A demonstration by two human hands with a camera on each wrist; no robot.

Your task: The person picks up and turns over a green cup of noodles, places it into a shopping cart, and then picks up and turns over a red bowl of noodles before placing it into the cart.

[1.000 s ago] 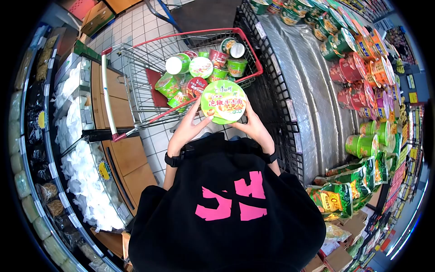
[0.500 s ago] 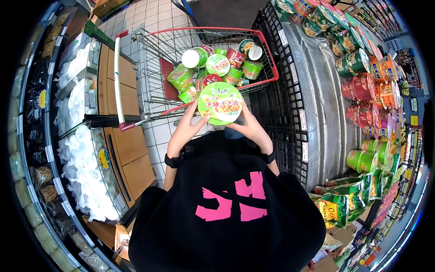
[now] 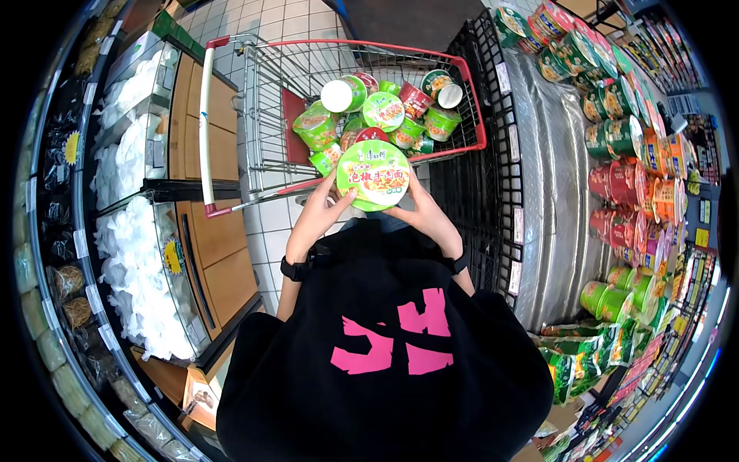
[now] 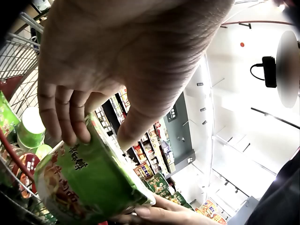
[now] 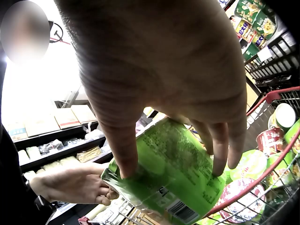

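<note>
Both hands hold a green instant noodle cup point(image 3: 373, 175) in front of the body, its printed lid facing up toward the head camera. My left hand point(image 3: 314, 219) grips its left side, with the thumb on the lid's lower left edge. On the opposite side, my right hand point(image 3: 433, 221) grips it with thumb and fingers. In the left wrist view, fingers curl along the wall of the noodle cup point(image 4: 89, 178). A barcode shows on the noodle cup point(image 5: 180, 211) in the right wrist view. Just beyond it, the shopping cart point(image 3: 206, 123) carries several green and red noodle cups.
A black-edged shelf point(image 3: 550, 185) runs along the right, stacked with noodle cups point(image 3: 616, 182) and green bags point(image 3: 585, 350). To the left stand bins of white packages point(image 3: 142, 285) and wooden cabinets point(image 3: 223, 246). Tiled floor point(image 3: 265, 231) shows beside the cart.
The head view has turned, so the cart and its load appear farther right. Both hands keep their grip on the noodle cup, which has shifted slightly left and down in view.
</note>
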